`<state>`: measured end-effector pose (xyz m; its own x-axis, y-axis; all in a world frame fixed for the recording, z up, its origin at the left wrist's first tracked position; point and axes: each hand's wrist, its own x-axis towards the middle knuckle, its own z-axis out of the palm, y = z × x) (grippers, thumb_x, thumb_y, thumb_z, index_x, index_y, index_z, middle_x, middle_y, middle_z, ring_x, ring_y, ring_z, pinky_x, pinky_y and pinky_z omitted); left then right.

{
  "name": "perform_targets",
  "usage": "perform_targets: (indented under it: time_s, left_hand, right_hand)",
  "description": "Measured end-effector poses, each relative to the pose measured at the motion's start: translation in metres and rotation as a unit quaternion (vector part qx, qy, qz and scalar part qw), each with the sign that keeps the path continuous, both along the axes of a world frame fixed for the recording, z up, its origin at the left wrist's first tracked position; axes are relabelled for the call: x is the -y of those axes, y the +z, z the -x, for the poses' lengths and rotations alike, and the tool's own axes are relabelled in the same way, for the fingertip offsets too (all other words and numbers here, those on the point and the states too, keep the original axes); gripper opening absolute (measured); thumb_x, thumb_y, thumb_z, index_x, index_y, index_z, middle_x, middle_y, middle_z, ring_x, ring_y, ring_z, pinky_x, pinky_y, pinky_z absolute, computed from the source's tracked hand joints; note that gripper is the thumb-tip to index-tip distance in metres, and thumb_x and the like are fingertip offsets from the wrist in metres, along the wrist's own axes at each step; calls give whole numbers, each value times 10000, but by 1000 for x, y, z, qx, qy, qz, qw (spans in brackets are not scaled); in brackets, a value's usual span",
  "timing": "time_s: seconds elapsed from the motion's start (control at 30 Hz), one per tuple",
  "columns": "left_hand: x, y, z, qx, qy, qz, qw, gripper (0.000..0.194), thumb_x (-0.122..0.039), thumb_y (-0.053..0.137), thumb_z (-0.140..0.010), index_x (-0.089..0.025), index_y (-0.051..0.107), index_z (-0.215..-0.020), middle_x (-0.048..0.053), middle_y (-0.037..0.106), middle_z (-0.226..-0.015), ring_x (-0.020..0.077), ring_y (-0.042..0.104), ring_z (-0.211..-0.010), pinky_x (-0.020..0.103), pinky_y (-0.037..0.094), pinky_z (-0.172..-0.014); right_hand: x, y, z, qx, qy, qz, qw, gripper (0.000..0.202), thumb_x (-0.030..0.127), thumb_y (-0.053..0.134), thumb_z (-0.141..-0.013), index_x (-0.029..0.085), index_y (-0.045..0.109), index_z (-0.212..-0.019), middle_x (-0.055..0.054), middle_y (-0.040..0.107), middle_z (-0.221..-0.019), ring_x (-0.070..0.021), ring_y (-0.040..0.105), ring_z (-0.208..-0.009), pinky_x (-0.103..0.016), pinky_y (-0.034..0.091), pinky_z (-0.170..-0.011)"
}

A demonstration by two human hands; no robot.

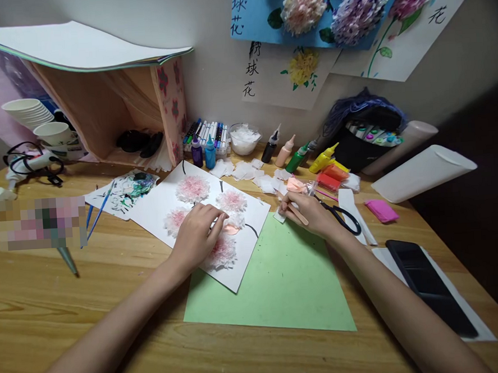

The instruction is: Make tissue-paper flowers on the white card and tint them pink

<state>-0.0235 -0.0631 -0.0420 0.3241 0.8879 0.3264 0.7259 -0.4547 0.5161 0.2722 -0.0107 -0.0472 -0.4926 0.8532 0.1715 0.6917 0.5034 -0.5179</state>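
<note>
My left hand point(199, 232) rests over a white sheet of paper point(233, 272), with thumb and fingers a little apart and nothing seen in them. Fluffy pink and white paper flowers point(193, 187) are stuck on this sheet, and a peach-coloured piece point(231, 229) lies by my left fingertips. My right hand point(303, 208) is closed around a flat wooden craft stick point(298, 214), just above a small white tissue piece point(279, 216) at the top of a green sheet point(276, 286). Whether my fingertips touch that piece, I cannot tell.
Paint bottles point(297, 158), a bowl of white scraps point(245, 139) and markers point(216, 133) stand at the back. Black-handled scissors point(343, 217) lie beside my right wrist, a phone point(432, 288) further right. Paintbrushes point(101, 212) and a paint-smeared sheet point(126, 191) are left.
</note>
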Motion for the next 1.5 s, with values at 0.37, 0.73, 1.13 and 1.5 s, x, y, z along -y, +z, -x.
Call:
perform_targets:
  time_s: [0.37,0.73,1.13,1.5]
  left_hand:
    - [6,4,-8,11,-11,0,1000,250,-281,387,-959,-193,599,-860,47,638,-853,200,505,-838,342,409,-744]
    - [7,4,-10,23,-13,6,1000,238,-280,405,-957,-184,607,-873,47,639,-875,195,500,-860,335,403,-764]
    - [7,0,-8,25,-15,-2,1000,211,-265,424,-949,-193,603,-864,45,638,-862,191,503,-845,332,404,-754]
    - [17,4,-20,25,-46,-5,999,157,-334,523,-898,-195,594,-906,44,649,-886,201,526,-866,341,420,-752]
  right_hand:
    - [-8,13,10,12,43,-2,999,60,168,567,-788,205,543,-829,-50,687,-828,-198,630,-748,-290,444,-654]
    - [8,18,25,-82,64,30,994,67,181,561,-821,210,511,-854,-37,680,-859,-173,646,-789,-279,464,-710]
    - [-18,-1,-2,20,94,9,995,54,162,494,-831,205,506,-801,-13,608,-727,-138,556,-632,-243,413,-599]
    - [31,32,52,-118,30,18,992,115,146,556,-770,209,494,-844,-22,632,-811,-154,599,-711,-266,446,-644]
